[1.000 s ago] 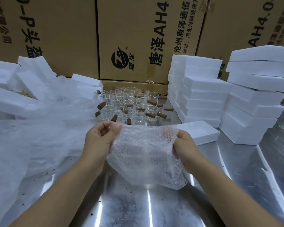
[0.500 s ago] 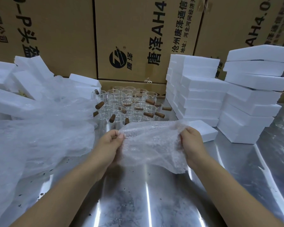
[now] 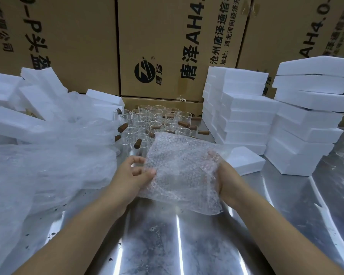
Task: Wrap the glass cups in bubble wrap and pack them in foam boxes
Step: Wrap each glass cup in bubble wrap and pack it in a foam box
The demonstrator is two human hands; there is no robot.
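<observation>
A sheet of bubble wrap (image 3: 184, 167) hangs in the air between both hands, above the steel table. My left hand (image 3: 133, 174) pinches its left edge with thumb and fingers. My right hand (image 3: 225, 178) grips its right side, the fingers showing blurred through the wrap. Behind the sheet stand several glass cups (image 3: 157, 120) with brown wooden handles, clustered at the back of the table. A single white foam box (image 3: 244, 159) lies just right of the sheet.
Stacks of foam boxes stand at the right (image 3: 242, 110) and far right (image 3: 308, 120). More foam boxes (image 3: 18, 108) and a big heap of bubble wrap (image 3: 48, 161) fill the left. Cardboard cartons (image 3: 167, 46) wall the back. Dark specks dot the steel table (image 3: 177, 241).
The sheet has been turned and spread, so that it now tilts up over the front cups. My right hand has slid down behind its right side; my left hand has shifted to its left edge.
</observation>
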